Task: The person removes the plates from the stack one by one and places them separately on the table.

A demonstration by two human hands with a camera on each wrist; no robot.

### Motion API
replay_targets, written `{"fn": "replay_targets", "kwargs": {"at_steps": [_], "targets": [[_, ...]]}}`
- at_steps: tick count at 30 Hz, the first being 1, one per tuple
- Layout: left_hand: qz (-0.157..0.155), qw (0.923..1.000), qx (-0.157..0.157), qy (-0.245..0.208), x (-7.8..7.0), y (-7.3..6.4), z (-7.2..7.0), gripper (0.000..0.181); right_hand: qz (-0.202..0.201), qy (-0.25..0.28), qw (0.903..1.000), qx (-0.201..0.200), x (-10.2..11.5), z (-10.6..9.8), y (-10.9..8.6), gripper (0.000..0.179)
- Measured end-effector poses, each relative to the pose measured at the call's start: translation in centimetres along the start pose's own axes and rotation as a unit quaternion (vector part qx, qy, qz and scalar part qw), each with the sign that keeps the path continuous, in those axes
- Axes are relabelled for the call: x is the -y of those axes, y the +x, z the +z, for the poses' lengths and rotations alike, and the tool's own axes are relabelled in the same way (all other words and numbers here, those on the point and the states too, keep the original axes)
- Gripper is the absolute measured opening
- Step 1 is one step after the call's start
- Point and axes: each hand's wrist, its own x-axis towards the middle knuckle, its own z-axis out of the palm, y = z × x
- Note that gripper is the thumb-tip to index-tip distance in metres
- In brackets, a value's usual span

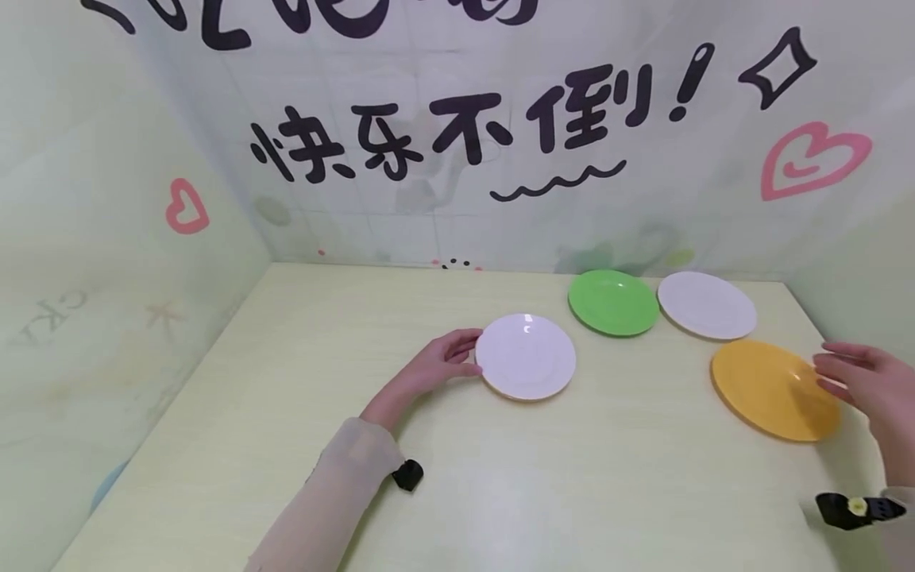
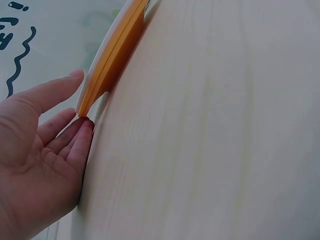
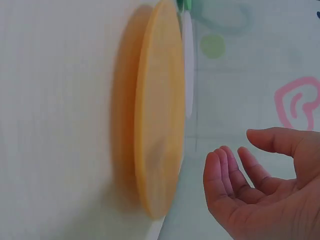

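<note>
In the head view a round white plate [image 1: 526, 355] lies mid-table. From the left wrist view, orange plate edges [image 2: 113, 55] show directly beneath the white rim, stacked with it. My left hand [image 1: 450, 357] is at the stack's left side, fingertips at the lower orange rim and the thumb beside the white edge, fingers relaxed. On the right, a larger orange plate [image 1: 777, 391] lies by itself. My right hand [image 1: 861, 377] hovers at its right edge, fingers loosely bent; the right wrist view shows a gap between the fingers [image 3: 214, 172] and that plate.
Behind the orange plate lie a green plate [image 1: 613, 303] and another white plate [image 1: 706, 305], side by side near the back wall [image 1: 443, 230]. Side walls border the pale table [image 1: 543, 492] left and right. Black wrist devices [image 1: 408, 475] sit on both sleeves.
</note>
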Motion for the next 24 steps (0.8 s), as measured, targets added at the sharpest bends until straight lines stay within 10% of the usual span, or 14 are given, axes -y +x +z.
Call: {"fn": "replay_targets", "kwargs": {"at_steps": [4, 13, 24], "targets": [[0.001, 1.0000, 0.001, 0.000, 0.1, 0.1, -0.1, 0.067, -0.035, 0.051, 0.9963, 0.060, 4.0, 2.2, -1.7, 0.010], [0.005, 1.0000, 0.002, 0.001, 0.0, 0.1, -0.3, 0.065, -0.083, 0.247, 0.9426, 0.209, 8.8, 8.9, -2.3, 0.014], [0.008, 0.9999, 0.003, -0.006, 0.3, 0.3, -0.2, 0.064, -0.093, 0.100, 0.9453, 0.296, 12.4, 17.3, -3.8, 0.055]]}}
